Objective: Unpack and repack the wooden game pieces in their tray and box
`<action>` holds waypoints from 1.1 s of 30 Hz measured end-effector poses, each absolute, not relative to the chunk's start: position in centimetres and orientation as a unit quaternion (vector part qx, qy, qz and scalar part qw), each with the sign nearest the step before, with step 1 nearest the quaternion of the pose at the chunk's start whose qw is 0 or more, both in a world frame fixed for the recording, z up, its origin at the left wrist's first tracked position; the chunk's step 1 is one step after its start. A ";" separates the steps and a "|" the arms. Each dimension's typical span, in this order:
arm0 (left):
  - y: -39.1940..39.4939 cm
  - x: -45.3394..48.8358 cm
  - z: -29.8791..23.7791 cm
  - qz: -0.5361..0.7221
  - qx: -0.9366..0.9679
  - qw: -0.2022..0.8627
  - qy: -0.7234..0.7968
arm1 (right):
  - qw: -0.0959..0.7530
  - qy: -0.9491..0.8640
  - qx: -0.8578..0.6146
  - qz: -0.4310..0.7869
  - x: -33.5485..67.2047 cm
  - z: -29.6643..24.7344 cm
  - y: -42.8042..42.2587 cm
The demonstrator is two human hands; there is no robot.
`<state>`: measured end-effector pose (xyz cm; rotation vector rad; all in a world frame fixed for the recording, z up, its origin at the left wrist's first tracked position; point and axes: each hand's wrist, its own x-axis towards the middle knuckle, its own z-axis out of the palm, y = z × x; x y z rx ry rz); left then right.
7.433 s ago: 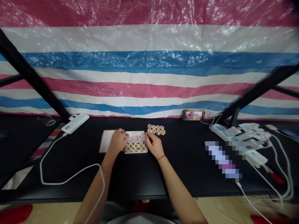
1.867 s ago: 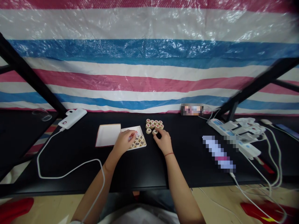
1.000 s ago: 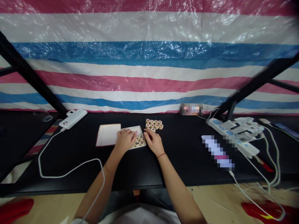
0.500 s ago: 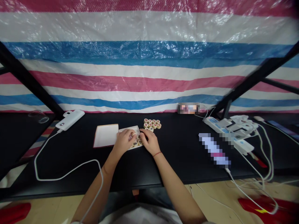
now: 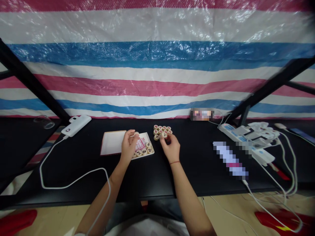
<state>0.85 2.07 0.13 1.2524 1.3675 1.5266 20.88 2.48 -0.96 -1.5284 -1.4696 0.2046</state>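
My left hand (image 5: 127, 146) is closed on a round Chinese chess piece (image 5: 136, 133), held over the left side of an open white box (image 5: 152, 144). Several pieces with black characters (image 5: 144, 152) lie along the box's front and right sides. A sheet with a red printed grid (image 5: 140, 143) shows on its floor. My right hand (image 5: 172, 148) pinches another chess piece (image 5: 164, 134) at the near side of a cluster of chess pieces (image 5: 160, 128) with mostly red characters. Part of that cluster is hidden by the fingers.
The box's lid (image 5: 113, 143) lies inside up to the left. A white power bank (image 5: 76, 126) with a cable stands farther left. To the right are a blurred-out phone (image 5: 230, 160), a power strip (image 5: 248, 144) with plugs and loose white cables. A striped sheet (image 5: 157, 85) hangs behind.
My right hand has moved right from the box to the piece cluster, now with a piece in its fingers. My left hand has lifted slightly up and left, uncovering the red grid sheet.
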 end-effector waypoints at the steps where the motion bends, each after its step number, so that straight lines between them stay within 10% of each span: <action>1: 2.3 0.7 0.0 0.605 0.477 0.352 0.532 | 0.467 -0.590 -0.655 0.074 21.7 -1.3 2.8; 8: 2.3 0.7 -0.2 0.583 0.489 0.358 0.541 | 0.312 -0.598 -0.737 0.040 23.6 -2.8 3.6; 21: 0.7 1.8 0.8 0.384 0.789 0.144 0.457 | 0.464 -0.726 -0.460 0.214 17.7 1.1 0.8; 33: 1.4 0.7 0.6 0.361 0.781 0.110 0.497 | 0.413 -0.567 -0.705 0.103 23.0 -2.1 3.3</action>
